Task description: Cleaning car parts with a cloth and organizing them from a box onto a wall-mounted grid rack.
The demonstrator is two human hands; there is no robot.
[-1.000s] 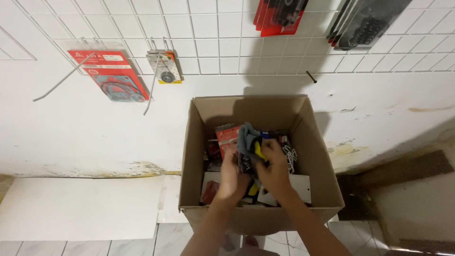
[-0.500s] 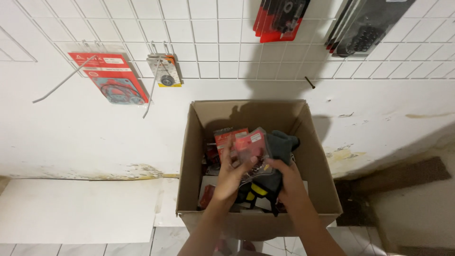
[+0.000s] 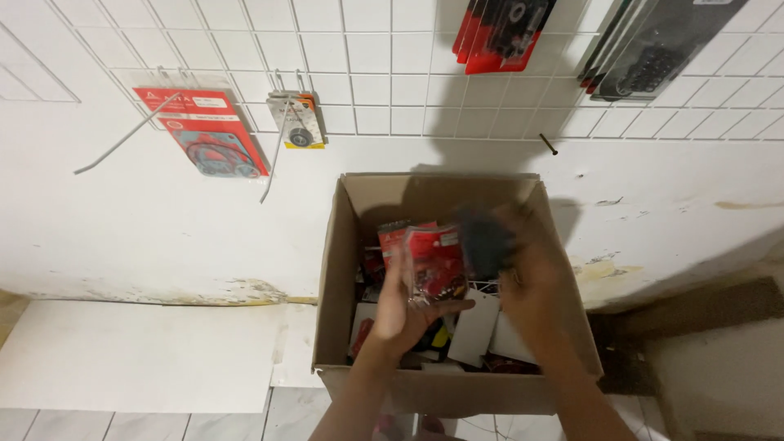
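An open cardboard box [image 3: 331,278] stands on the floor against a white wall, filled with several packaged items. My left hand [image 3: 402,306] is raised over the box and holds a red blister pack [image 3: 431,261] upright. My right hand [image 3: 531,286] is beside it, lifted and blurred, gripping a dark blue-black item [image 3: 486,238]. White cards and red and yellow packages lie in the box under both hands.
A white wire grid [image 3: 367,65] covers the wall above the box. On it hang a red package [image 3: 208,135], a small carded part [image 3: 296,122], red packs [image 3: 494,33] and dark packs [image 3: 653,49]. Bare hooks stick out at left. A white board [image 3: 139,355] lies on the floor.
Both hands rose out of the box contents. The left hand lifted the red blister pack higher, and the right hand brought the dark item up and to the right.
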